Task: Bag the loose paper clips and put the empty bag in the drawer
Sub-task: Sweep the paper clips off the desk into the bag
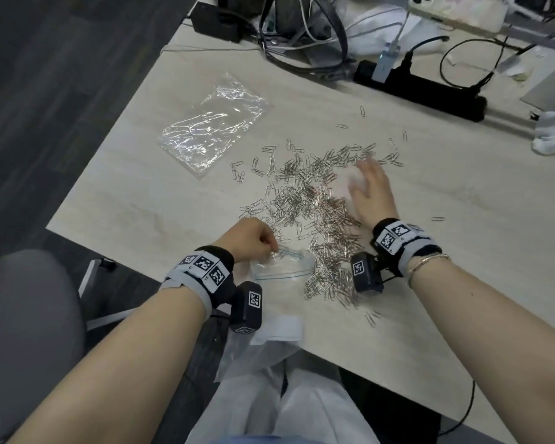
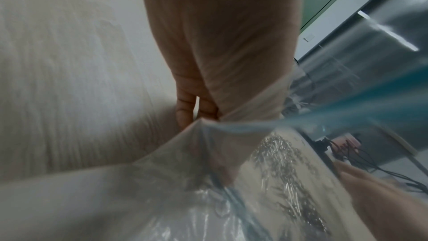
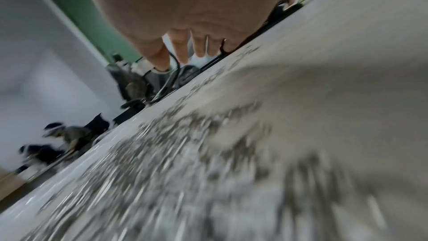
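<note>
Up top, head view: my left hand [image 1: 252,238] pinches rim of zip bag [image 1: 281,267] at desk's near edge; right hand [image 1: 370,190] flat, fingers straight, blurred, on far side of paper clips [image 1: 311,213]. Pile sits between palm and bag mouth. Second clear bag [image 1: 213,125] lies well apart, far left.

Left wrist view: fingers [image 2: 185,111] curled on bag rim [image 2: 208,125]. Risk, I reckon: mouth sags shut, clips skid past.

Right wrist view: palm [image 3: 190,6] open, clips [image 3: 185,153] smeared underneath. Fast sweep could fling some off desk.
</note>
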A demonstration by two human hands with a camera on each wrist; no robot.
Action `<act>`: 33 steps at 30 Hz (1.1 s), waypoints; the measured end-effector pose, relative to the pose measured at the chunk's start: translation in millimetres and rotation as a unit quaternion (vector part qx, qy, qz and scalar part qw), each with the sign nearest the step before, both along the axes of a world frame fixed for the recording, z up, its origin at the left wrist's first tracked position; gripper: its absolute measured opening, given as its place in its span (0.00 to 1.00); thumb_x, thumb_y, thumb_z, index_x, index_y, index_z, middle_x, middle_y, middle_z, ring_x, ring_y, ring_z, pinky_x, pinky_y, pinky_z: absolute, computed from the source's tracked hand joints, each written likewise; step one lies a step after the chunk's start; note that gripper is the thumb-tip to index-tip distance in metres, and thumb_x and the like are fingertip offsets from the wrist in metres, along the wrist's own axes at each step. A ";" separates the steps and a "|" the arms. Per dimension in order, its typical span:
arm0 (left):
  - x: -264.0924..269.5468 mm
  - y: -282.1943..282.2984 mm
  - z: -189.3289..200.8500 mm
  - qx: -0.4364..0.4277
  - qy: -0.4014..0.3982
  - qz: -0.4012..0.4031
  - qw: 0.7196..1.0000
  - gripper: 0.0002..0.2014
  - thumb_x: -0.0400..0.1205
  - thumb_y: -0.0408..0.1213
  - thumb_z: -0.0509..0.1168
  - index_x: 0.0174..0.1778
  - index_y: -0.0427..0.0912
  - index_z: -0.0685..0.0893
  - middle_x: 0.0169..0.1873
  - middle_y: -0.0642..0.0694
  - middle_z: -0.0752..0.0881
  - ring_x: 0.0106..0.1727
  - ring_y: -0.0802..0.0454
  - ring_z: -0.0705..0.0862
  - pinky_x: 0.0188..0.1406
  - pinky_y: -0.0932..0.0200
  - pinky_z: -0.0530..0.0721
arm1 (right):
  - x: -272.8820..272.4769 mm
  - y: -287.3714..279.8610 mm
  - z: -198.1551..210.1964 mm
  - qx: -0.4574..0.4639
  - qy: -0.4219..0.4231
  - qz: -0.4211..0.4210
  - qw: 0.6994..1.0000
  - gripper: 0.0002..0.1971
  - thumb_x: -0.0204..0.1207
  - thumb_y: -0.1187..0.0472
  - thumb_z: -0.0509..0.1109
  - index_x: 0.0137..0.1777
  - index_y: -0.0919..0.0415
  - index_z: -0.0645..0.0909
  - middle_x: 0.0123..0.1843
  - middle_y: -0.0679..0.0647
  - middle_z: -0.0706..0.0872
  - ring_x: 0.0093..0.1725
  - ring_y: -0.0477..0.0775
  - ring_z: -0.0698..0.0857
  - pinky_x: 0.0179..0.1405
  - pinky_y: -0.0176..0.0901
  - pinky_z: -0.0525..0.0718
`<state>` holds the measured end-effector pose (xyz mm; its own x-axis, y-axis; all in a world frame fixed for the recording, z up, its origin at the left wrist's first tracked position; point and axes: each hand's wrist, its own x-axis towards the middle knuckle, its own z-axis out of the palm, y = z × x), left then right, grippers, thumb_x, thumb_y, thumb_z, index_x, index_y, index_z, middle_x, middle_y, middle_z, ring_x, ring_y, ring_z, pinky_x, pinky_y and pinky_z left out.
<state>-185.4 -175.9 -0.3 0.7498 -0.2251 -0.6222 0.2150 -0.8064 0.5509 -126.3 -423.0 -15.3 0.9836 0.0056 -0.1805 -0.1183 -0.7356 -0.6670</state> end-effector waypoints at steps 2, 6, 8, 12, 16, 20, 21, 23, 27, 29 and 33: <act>3.0 -1.9 2.2 0.002 0.012 0.003 1.000 0.10 0.70 0.26 0.68 0.41 0.42 0.91 0.33 0.50 0.86 0.32 0.60 0.79 0.30 0.69 0.77 | 21.7 -21.1 -2.2 -0.003 0.004 -0.049 0.999 0.27 0.84 0.57 0.57 0.81 0.56 0.55 0.85 0.52 0.49 0.83 0.53 0.47 0.82 0.50 0.45; 7.7 -5.2 3.8 0.010 0.024 0.009 1.000 0.09 0.71 0.27 0.69 0.41 0.42 0.91 0.30 0.54 0.84 0.30 0.64 0.78 0.28 0.71 0.73 | 70.3 -55.9 -13.4 -0.075 0.040 -0.083 0.993 0.30 0.83 0.57 0.57 0.82 0.63 0.52 0.85 0.62 0.48 0.84 0.60 0.47 0.82 0.55 0.43; 9.3 -6.8 3.9 0.013 0.032 0.011 0.999 0.08 0.70 0.27 0.70 0.41 0.42 0.91 0.28 0.55 0.84 0.30 0.64 0.78 0.28 0.72 0.73 | 88.2 -65.0 -17.9 -0.096 0.059 -0.086 0.990 0.30 0.83 0.56 0.56 0.82 0.63 0.51 0.84 0.62 0.47 0.84 0.60 0.46 0.81 0.56 0.43; 10.9 -8.2 4.6 0.012 0.039 0.023 0.999 0.09 0.71 0.27 0.69 0.41 0.42 0.91 0.26 0.58 0.82 0.28 0.64 0.77 0.23 0.79 0.71 | 113.0 -63.7 -23.0 -0.118 0.095 -0.058 0.987 0.30 0.84 0.54 0.53 0.82 0.63 0.50 0.85 0.62 0.46 0.84 0.60 0.45 0.81 0.59 0.41; 10.1 -9.0 6.0 0.009 0.044 0.035 0.998 0.09 0.72 0.27 0.67 0.40 0.42 0.91 0.26 0.57 0.83 0.28 0.62 0.77 0.24 0.76 0.74 | 110.1 -34.4 -23.2 -0.139 0.101 0.027 0.985 0.30 0.85 0.52 0.51 0.82 0.64 0.49 0.84 0.63 0.44 0.83 0.61 0.43 0.80 0.59 0.39; 10.3 -9.9 8.5 0.007 0.054 0.046 0.997 0.09 0.71 0.27 0.67 0.40 0.42 0.90 0.26 0.56 0.82 0.28 0.62 0.78 0.22 0.77 0.73 | 84.9 10.0 -23.7 -0.139 0.087 0.128 0.978 0.33 0.85 0.47 0.48 0.82 0.62 0.42 0.84 0.60 0.39 0.83 0.57 0.39 0.78 0.50 0.34; 10.3 -10.1 8.5 0.006 0.055 0.049 0.997 0.08 0.71 0.27 0.67 0.40 0.42 0.90 0.26 0.56 0.83 0.29 0.62 0.78 0.23 0.77 0.74 | 76.9 20.9 -23.8 -0.133 0.088 0.150 0.976 0.33 0.84 0.46 0.48 0.82 0.61 0.41 0.84 0.59 0.38 0.83 0.56 0.38 0.77 0.48 0.32; 10.0 -10.5 8.5 0.008 0.051 0.053 0.997 0.08 0.72 0.27 0.67 0.41 0.41 0.90 0.26 0.57 0.83 0.29 0.64 0.78 0.24 0.78 0.73 | 61.5 39.9 -23.8 -0.118 0.092 0.198 0.969 0.33 0.84 0.45 0.48 0.82 0.59 0.41 0.84 0.57 0.37 0.83 0.55 0.37 0.76 0.47 0.32; 10.5 -11.0 8.7 0.008 0.047 0.059 0.997 0.08 0.71 0.27 0.68 0.41 0.41 0.91 0.25 0.59 0.82 0.28 0.66 0.78 0.21 0.82 0.70 | 45.4 59.3 -18.4 -0.058 0.093 0.277 0.955 0.31 0.85 0.48 0.51 0.83 0.58 0.46 0.84 0.58 0.41 0.83 0.53 0.39 0.77 0.45 0.33; 11.2 -11.3 10.0 0.007 0.047 0.060 0.997 0.08 0.72 0.27 0.68 0.42 0.40 0.91 0.24 0.59 0.82 0.27 0.66 0.78 0.21 0.82 0.70 | 49.8 56.0 -13.2 -0.024 0.064 0.266 0.962 0.29 0.84 0.50 0.54 0.82 0.57 0.52 0.85 0.57 0.44 0.83 0.53 0.42 0.77 0.44 0.34; 12.2 -11.6 11.0 0.006 0.047 0.059 0.997 0.08 0.72 0.27 0.68 0.42 0.39 0.91 0.24 0.60 0.81 0.26 0.67 0.77 0.21 0.82 0.70 | 91.0 27.4 -9.0 -0.022 0.022 0.123 0.992 0.28 0.84 0.53 0.56 0.82 0.54 0.53 0.85 0.52 0.45 0.83 0.53 0.42 0.80 0.48 0.36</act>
<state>-173.1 -187.6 10.7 0.7085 -0.1300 -0.6936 0.3598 -0.7790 0.5135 -35.4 -395.6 -24.2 0.9447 0.2359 -0.2279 0.0409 -0.7742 -0.6316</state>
